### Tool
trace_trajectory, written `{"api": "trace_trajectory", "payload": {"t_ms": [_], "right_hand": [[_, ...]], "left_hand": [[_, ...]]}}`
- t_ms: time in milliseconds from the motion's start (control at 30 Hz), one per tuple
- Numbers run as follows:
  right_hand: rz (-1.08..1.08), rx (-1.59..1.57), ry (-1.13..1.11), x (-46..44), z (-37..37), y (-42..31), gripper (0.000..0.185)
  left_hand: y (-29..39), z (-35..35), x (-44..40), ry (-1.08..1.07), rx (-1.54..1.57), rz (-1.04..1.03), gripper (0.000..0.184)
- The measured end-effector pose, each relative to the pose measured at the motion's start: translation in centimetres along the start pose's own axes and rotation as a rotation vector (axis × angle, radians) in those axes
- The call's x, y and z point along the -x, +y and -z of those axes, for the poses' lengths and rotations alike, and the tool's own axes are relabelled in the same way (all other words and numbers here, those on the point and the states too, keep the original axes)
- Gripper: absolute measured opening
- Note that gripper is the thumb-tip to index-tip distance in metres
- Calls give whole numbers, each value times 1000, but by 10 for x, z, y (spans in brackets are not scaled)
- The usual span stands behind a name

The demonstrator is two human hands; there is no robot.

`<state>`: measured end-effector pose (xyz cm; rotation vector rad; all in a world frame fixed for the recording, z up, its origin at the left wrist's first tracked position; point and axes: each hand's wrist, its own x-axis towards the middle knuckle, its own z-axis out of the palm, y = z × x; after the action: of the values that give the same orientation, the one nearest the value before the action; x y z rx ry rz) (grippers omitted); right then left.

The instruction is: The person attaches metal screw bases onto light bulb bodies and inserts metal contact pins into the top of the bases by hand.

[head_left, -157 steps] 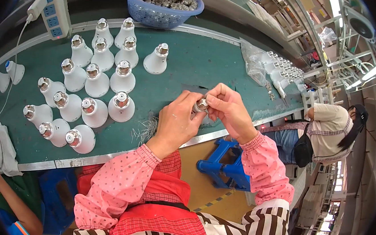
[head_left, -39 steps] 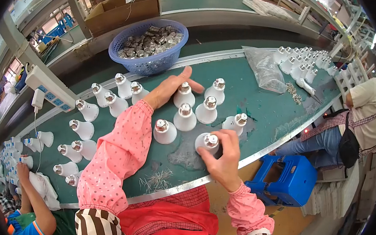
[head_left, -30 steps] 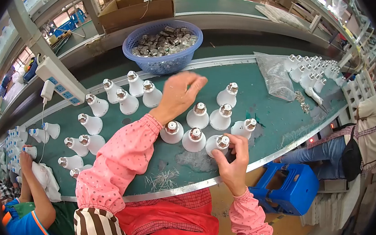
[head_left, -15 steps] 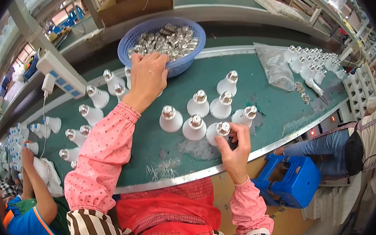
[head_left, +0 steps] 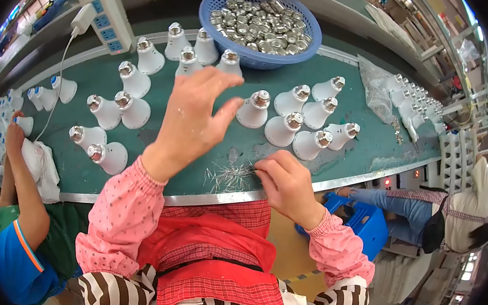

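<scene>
My left hand (head_left: 196, 113) is over the bench with thumb and fingers apart, holding nothing visible. Just beyond its fingertips is a white bulb with a metal screw cap (head_left: 230, 63); another capped bulb (head_left: 253, 110) stands to the right of its thumb. My right hand (head_left: 289, 184) is low over the front of the bench, fingers pinched together at the right side of a pile of thin wire pieces (head_left: 231, 176). Whatever is between those fingertips is too small to make out. More capped bulbs (head_left: 312, 145) stand upright just behind my right hand.
A blue basket (head_left: 205, 15) of metal caps stands at the back. Bulbs (head_left: 132, 111) stand at left, near a power strip (head_left: 106, 15). At right lie a plastic bag (head_left: 375, 88) and more bulbs. A co-worker's arm (head_left: 28, 168) is at far left; another person sits right.
My left hand has come away from the cap basket toward me. My right hand has let go of a bulb and moved to the wire pile. The camera view has shifted.
</scene>
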<state>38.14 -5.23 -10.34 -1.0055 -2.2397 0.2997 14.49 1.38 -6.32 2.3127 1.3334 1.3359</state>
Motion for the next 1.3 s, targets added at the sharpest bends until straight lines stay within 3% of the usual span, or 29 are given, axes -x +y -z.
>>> {"api": "trace_trajectory", "payload": {"t_ms": [267, 367, 567, 800, 933, 1033, 1167, 1300], "right_hand": [[379, 307, -366, -45, -25, -2, 17], [459, 341, -381, -53, -29, 0, 18], [231, 120, -217, -53, -20, -4, 21], [341, 365, -163, -47, 5, -10, 19], [368, 306, -123, -44, 13, -13, 24], [230, 108, -55, -41, 20, -19, 24], [120, -1, 12, -37, 19, -25, 22], [118, 9, 1, -33, 20, -21, 22]], "left_hand": [[-3, 17, 54, 75, 223, 214, 21], [0, 25, 66, 38, 216, 265, 23], [10, -8, 86, 15, 160, 213, 18], [23, -34, 80, -9, 456, 324, 8], [30, -20, 69, -248, 851, 682, 6], [27, -23, 70, -234, 1062, 795, 5], [31, -24, 74, -218, 1306, 864, 5], [35, -25, 76, -274, 1149, 836, 5]]}}
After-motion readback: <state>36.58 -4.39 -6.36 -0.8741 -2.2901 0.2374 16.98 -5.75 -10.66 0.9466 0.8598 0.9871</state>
